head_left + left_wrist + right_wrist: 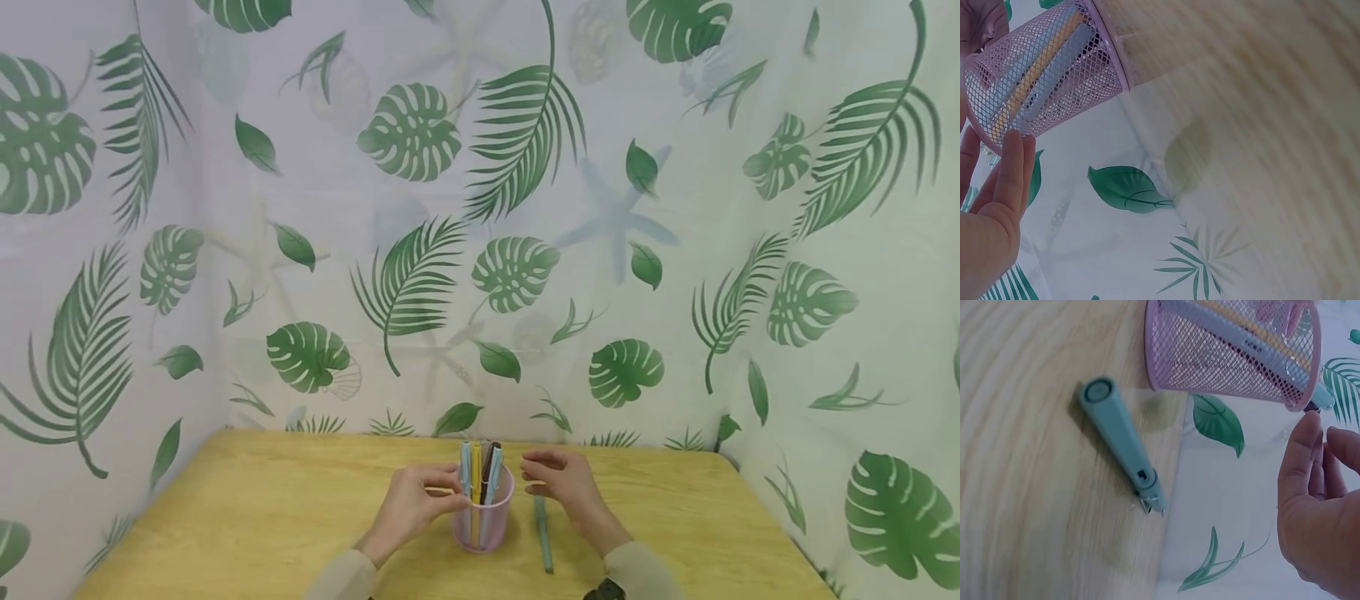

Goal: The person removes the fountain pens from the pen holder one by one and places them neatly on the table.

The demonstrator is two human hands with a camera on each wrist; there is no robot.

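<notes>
A pink mesh pen holder stands upright on the table, with light blue, yellow and dark brown pens rising out of it. My left hand is at its left side, thumb and fingers at the rim; in the left wrist view the fingertips touch the mesh. To the right of the holder hovers my right hand, fingers loosely bent and nothing in them. Below it lies a slim green pen-shaped tool. The right wrist view shows small metal prongs at that tool's far end.
The wood-grain table ends at a back wall hung with a white, leaf-printed sheet. More of this sheet closes off the left and right sides. A dark watch-like band is on my right wrist.
</notes>
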